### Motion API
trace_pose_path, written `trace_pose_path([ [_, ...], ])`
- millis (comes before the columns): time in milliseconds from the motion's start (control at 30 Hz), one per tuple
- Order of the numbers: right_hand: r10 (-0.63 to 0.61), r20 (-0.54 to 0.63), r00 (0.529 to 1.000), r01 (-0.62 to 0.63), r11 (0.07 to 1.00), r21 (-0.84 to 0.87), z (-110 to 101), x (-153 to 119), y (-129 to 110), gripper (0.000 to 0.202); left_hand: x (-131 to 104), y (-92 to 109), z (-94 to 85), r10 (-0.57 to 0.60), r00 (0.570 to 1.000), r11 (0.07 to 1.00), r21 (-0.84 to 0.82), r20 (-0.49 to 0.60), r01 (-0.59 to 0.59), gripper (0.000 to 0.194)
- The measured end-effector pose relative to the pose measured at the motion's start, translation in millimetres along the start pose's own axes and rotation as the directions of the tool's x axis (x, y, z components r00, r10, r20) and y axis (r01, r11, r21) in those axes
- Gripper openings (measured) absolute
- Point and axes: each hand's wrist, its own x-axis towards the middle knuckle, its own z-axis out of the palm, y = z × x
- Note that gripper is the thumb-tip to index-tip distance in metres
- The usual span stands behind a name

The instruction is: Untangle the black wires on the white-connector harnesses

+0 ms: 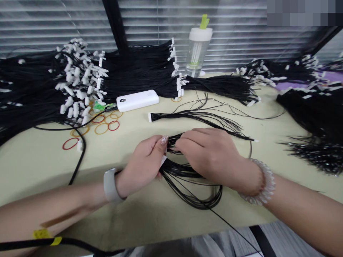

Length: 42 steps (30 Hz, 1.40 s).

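Observation:
A bundle of thin black wires (189,170) with a white connector (163,160) at its left end hangs in a loop above the table. My left hand (146,157) is closed on that connector end, thumb on top. My right hand (211,153) wraps round the wires just to the right, its fingertips hidden behind the knuckles. One loose wire trails from the loop toward the table's front edge. Beyond my hands lies a similar wire harness (184,116), white connector to the left and its strands fanned out to the right.
Stacked black cables with white connectors (77,78) line the back and left. A white power bank (138,101), rubber bands (101,128) and a clear bottle (198,50) stand among them. More wire bundles (316,121) lie at the right. A black cord (80,160) crosses the left side.

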Motion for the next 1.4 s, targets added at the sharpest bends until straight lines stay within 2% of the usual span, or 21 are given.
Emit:
trace_pose_path([
  [133,0.077,0.074,0.994,-0.082,0.995,0.061,-2,3,3,0.013,-1,-1,-0.9,-0.008,1.000,1.000,-0.017,0.006,0.008,0.038],
  [233,0.179,0.149,0.972,-0.197,0.974,0.112,-6,3,15,0.015,-1,-1,-1.3,-0.039,0.999,0.995,-0.087,0.006,0.039,0.038],
  [333,0.277,0.174,0.945,-0.299,0.947,0.117,-7,1,31,0.014,1,-3,-1.4,-0.058,0.998,0.987,-0.150,-0.035,0.052,0.037],
  [400,0.330,0.140,0.934,-0.345,0.933,0.099,-8,-1,39,0.030,2,-6,-1.2,-0.073,0.996,0.980,-0.190,-0.057,0.061,0.037],
  [500,0.370,-0.015,0.929,-0.368,0.927,0.072,-17,-1,41,0.053,5,-11,-0.5,-0.091,0.993,0.962,-0.264,-0.072,0.069,0.038],
  [567,0.375,-0.069,0.925,-0.369,0.926,0.083,-27,-1,38,0.047,5,-13,-0.1,-0.088,0.992,0.955,-0.291,-0.089,0.059,0.038],
  [600,0.365,-0.048,0.930,-0.359,0.928,0.102,-32,-1,36,0.043,6,-14,0.0,-0.088,0.991,0.953,-0.297,-0.099,0.055,0.038],
  [633,0.348,0.019,0.937,-0.347,0.928,0.135,-37,-2,34,0.043,6,-14,0.0,-0.090,0.990,0.953,-0.298,-0.107,0.055,0.038],
  [700,0.263,0.260,0.929,-0.326,0.914,0.241,-41,-4,30,0.045,6,-13,-0.3,-0.095,0.989,0.954,-0.295,-0.114,0.058,0.038],
  [767,0.133,0.508,0.851,-0.343,0.873,0.347,-36,-6,26,0.046,6,-11,-0.6,-0.094,0.988,0.961,-0.272,-0.121,0.058,0.037],
  [833,0.024,0.617,0.786,-0.360,0.830,0.426,-26,-7,20,0.042,6,-11,-0.7,-0.081,0.988,0.969,-0.242,-0.131,0.047,0.037],
  [867,-0.009,0.618,0.786,-0.351,0.816,0.459,-19,-6,16,0.039,6,-11,-0.6,-0.074,0.988,0.972,-0.232,-0.135,0.042,0.037],
  [933,-0.039,0.558,0.829,-0.310,0.799,0.516,-6,-3,8,0.030,6,-11,-0.4,-0.065,0.989,0.973,-0.228,-0.135,0.033,0.038],
  [1000,-0.026,0.470,0.882,-0.262,0.802,0.536,2,-1,2,0.024,6,-12,-0.2,-0.055,0.989,0.974,-0.224,-0.135,0.023,0.038],
  [1067,-0.002,0.416,0.909,-0.240,0.815,0.527,7,0,-1,0.021,6,-13,-0.1,-0.047,0.989,0.977,-0.214,-0.143,0.016,0.038],
  [1400,0.028,0.401,0.916,-0.202,0.895,0.398,2,-2,5,0.023,5,-10,-0.6,-0.079,0.989,0.976,-0.214,-0.125,0.050,0.036],
])
